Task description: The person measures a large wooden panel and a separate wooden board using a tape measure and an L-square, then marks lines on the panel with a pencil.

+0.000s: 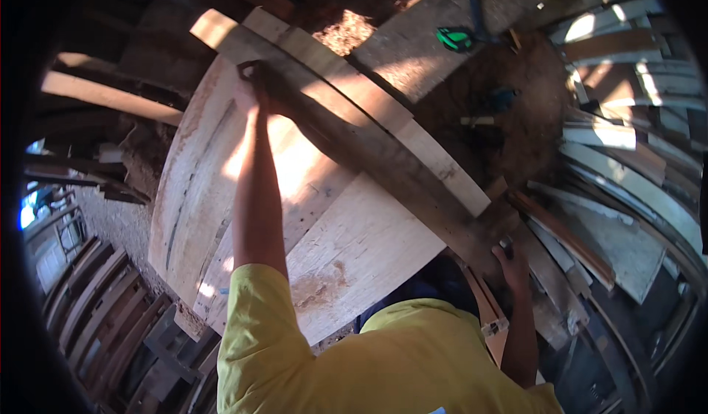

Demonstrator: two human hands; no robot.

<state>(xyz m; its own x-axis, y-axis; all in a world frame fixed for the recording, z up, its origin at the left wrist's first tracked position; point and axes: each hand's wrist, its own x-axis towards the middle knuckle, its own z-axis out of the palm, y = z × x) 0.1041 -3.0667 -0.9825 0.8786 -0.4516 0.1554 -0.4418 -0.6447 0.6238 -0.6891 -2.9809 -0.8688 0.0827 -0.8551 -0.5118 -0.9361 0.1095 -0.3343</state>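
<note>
Nearest the camera is a yellow shirt (398,355), with an arm reaching out on either side. The left hand (249,93) stretches forward, its fingers curled at the far end of a long dark plank (377,162); whether they clamp it, I cannot tell. The right hand (515,268) is closer to the body, bent beside the plank's near end; shadow hides whether its fingers hold anything. The plank's long axis slants from the left fingers back and rightward toward the right fingers, so each hand is nearer one end. Just beyond the left fingers, pale boards (435,152) run alongside it. Between those fingers and the shirt spread wide boards (369,241). Past the right fingers lies loose timber (605,230).
</note>
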